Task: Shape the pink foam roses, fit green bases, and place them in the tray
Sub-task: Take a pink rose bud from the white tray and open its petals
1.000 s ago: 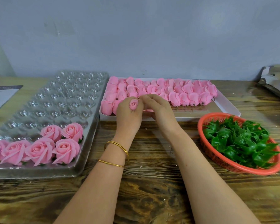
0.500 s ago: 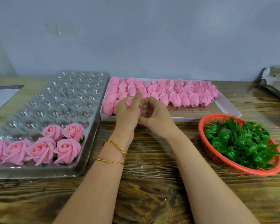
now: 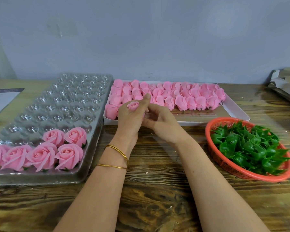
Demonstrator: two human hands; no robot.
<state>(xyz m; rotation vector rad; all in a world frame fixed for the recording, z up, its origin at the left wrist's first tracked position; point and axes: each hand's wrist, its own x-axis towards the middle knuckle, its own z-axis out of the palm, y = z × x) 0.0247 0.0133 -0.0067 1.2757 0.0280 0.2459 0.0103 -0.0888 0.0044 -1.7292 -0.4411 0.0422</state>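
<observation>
One furled foam rose (image 3: 133, 105) in left hand (image 3: 130, 122)

Person's bare left hand (image 3: 131, 119) — upright, fingers wrapped round a small pink foam rose bud (image 3: 133, 105), one finger straight up. Bare right hand (image 3: 162, 123) — fingers curled against the left hand; grip unclear. Forearms bare, converging.

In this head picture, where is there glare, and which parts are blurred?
Head view: bright glints sit in the empty cups of the clear tray; the green bases in the red basket look slightly smeared, while the left hand and the rose it holds are fairly sharp; light is soft, shadows faint.
</observation>
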